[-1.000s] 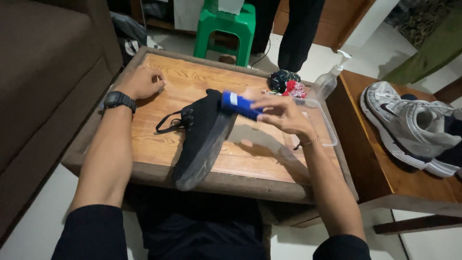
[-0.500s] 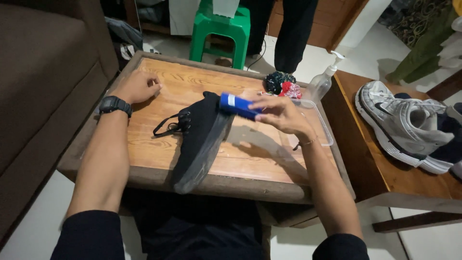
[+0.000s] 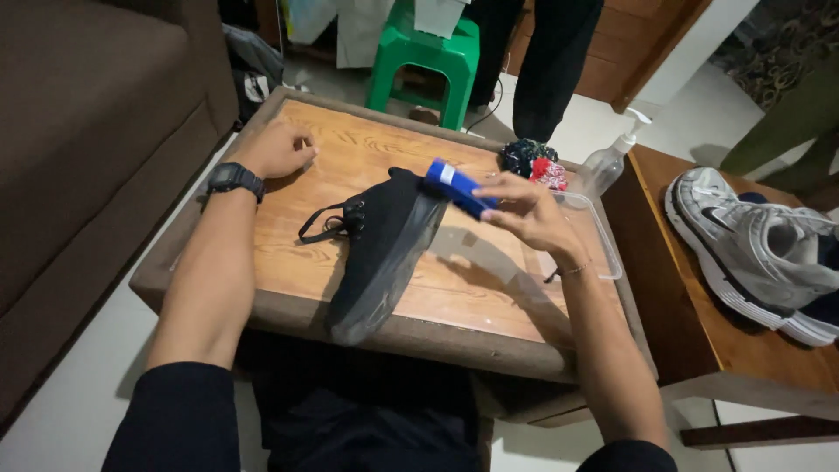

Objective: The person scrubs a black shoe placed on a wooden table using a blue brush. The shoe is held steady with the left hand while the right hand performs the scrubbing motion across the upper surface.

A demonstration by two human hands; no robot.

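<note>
Here the left hand rests loosely curled and empty on the wooden table; mid-table, a black shoe lies tilted on its side, probably light and soft-sided, best gripped at heel or sole; the right hand pinches a blue brush against it.

A single head-worn camera looks steeply down and forward, close over the person's own arms, onto a wooden surface. The frame takes in a sofa at left and a side table at right.
</note>
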